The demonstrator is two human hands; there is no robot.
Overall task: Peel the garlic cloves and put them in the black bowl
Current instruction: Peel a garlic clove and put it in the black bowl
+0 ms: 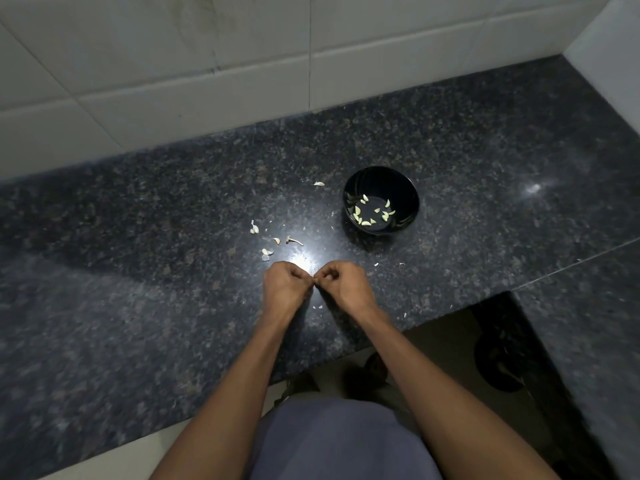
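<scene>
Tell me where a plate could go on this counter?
Bare granite lies right of the black bowl and along the tiled wall. It is crowded left of the bowl, where garlic bits lie scattered ahead of the hands.

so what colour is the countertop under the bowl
Dark grey-black speckled granite countertop, clearest in the head view.

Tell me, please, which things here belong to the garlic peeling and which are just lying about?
Job:
black bowl holding peeled cloves
loose garlic pieces on the counter
left hand, right hand, fingertips meeting

Lying about:
papery skin flecks
dark round thing below the counter
</scene>
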